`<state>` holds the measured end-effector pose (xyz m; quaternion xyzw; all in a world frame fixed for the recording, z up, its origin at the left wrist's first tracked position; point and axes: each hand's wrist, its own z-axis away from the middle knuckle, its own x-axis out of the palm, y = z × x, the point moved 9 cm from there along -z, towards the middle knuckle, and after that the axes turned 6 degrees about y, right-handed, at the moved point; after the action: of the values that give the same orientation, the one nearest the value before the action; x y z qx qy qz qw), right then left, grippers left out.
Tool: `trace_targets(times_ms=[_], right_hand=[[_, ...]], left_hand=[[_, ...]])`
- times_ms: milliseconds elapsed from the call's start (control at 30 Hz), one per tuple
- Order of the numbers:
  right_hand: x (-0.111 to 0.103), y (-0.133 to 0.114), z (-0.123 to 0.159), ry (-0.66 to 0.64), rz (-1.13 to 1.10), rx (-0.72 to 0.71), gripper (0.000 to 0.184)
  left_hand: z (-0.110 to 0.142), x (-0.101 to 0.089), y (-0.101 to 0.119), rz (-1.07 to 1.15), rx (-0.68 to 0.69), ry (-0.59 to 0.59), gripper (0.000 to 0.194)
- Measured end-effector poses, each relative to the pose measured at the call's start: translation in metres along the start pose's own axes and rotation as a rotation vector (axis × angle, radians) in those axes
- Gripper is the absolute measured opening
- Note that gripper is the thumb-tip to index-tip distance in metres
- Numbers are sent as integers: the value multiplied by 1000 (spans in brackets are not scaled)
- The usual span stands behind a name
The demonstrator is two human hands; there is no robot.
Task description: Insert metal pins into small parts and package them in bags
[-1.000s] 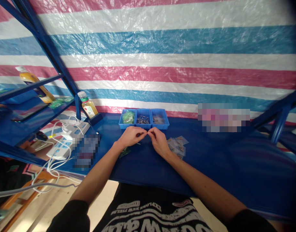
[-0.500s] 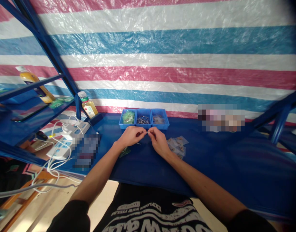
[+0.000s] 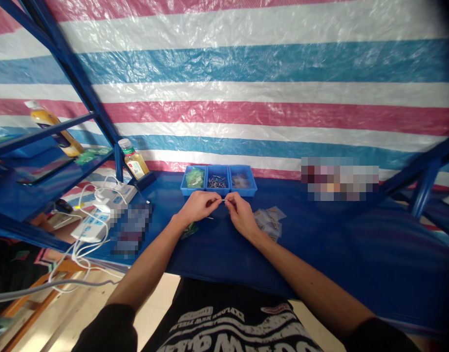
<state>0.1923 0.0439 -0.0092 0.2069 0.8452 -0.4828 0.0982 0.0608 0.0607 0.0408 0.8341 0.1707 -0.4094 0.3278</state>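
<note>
Striped tarp (image 3: 246, 63) hung behind a blue table (image 3: 356, 244), with three blue bins (image 3: 217, 192) side by side at its far edge: green packets (image 3: 194, 177) in the left one, metal pins (image 3: 217, 182) in the middle, clear bags (image 3: 240, 181) in the right. Both hands were held just in front of the bins, nearly closed, and almost met. The left hand (image 3: 198, 205) and the right hand (image 3: 242, 215) each pinched inward, and a thin metal pin (image 3: 223, 200) sat between their fingertips — too small to show exactly how each hand gripped it. A loose pile of plastic bags (image 3: 268, 222) lay just beside the right hand, a green packet (image 3: 189, 231) just below the left. Farther left stood a bottle (image 3: 133, 159) and a power strip (image 3: 94, 225).
</note>
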Motion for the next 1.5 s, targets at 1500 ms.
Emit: trace_targets(times_ms=[1500], right_hand=[[-5, 1, -2, 23, -40, 51, 28]], left_hand=[[0, 0, 0, 6, 17, 10, 25]])
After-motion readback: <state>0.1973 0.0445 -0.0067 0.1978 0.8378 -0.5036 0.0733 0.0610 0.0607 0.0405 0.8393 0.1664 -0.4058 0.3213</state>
